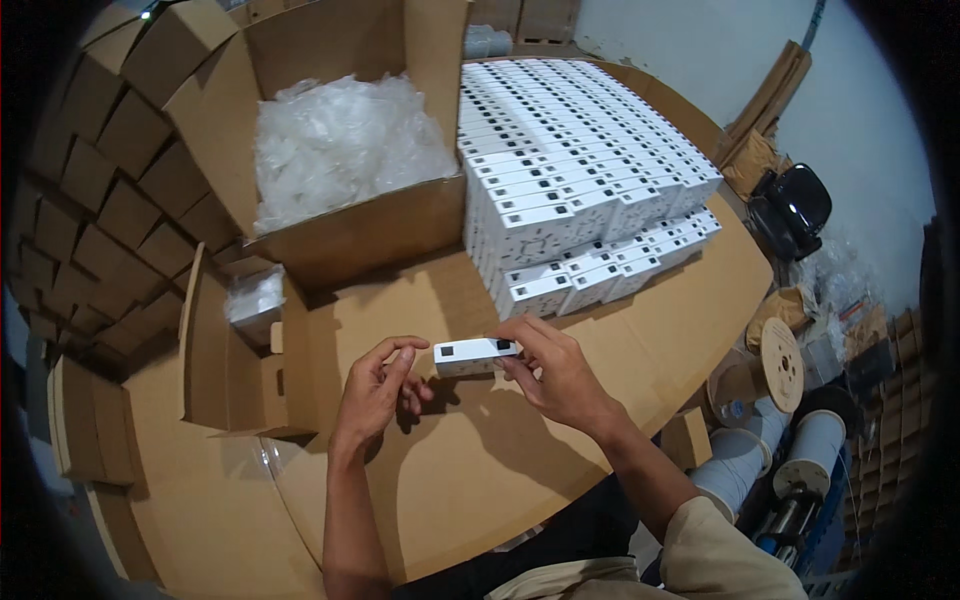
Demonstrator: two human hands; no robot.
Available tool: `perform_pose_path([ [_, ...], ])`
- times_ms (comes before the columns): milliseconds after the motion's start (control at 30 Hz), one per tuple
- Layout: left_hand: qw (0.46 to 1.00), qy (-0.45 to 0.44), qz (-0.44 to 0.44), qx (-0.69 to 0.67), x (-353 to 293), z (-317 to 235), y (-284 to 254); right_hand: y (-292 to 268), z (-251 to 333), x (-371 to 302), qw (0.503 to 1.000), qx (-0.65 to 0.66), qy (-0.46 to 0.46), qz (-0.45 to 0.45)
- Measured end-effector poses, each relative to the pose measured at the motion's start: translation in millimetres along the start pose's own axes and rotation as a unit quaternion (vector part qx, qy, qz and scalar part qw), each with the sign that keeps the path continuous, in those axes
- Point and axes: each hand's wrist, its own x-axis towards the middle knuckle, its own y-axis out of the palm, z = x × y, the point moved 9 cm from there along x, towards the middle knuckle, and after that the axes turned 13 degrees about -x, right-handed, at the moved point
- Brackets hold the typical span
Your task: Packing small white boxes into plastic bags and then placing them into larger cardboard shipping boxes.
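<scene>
In front of me my right hand [550,375] pinches one end of a small white box [468,352], which has dark squares along its narrow top side. My left hand [378,392] is just left of the box, thumb and fingers apart and holding nothing. Behind my hands rises a large stack of similar white boxes [540,215], lined up in tight rows. To the left stands a small open carton [225,375] with a plastic-wrapped item [257,300] inside.
A large open carton [360,225] full of clear plastic bags [345,145] stands at the back on the cardboard-covered table [440,520]. Brown cartons [110,230] are piled along the left. Wire spools [735,465] and a black chair [795,210] stand beyond the table's right edge.
</scene>
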Motion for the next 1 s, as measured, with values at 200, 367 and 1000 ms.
perform_pose_path([
  [200, 0.993, 0.095, -0.068, -0.025, 9, -6, -43, 42, 24, 42, 0.997, 0.020, -0.060, -0.034],
  [367, 0.969, 0.162, -0.166, -0.085, 9, -15, -63, 57, 35, 71, 0.989, 0.080, -0.088, -0.090],
  [1000, 0.942, 0.207, -0.217, 0.148, 16, -23, -80, 120, -36, 85, 0.981, 0.193, 0.038, -0.004],
])
